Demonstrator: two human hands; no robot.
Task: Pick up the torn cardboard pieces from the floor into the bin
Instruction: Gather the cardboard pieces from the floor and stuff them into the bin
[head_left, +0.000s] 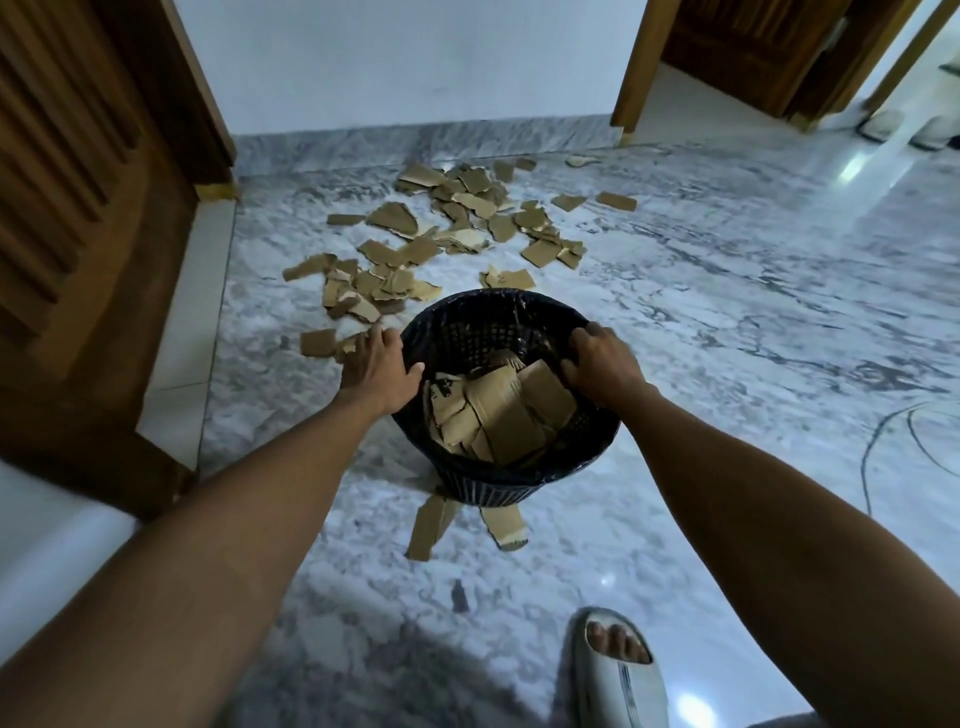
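Cardboard strips (431, 525) lie nearest you, tucked at the foot of the bin (524, 483), where you can easily overlook them. Your left hand (376, 364) and right hand (602, 366) curl over opposite sides of its rim, above the pieces inside (498, 415). Beyond, the main scatter (441, 234) covers the marble floor (727, 322); dragging the bin may tip it or push scraps wider.

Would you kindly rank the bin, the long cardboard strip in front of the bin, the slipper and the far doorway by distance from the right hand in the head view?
1. Bin: the right hand grips its right rim.
2. Long cardboard strip: on the floor, near side of the bin, lower left.
3. Slipper: bottom edge, by the person's foot.
4. Far doorway: top right, beyond the scattered pieces.
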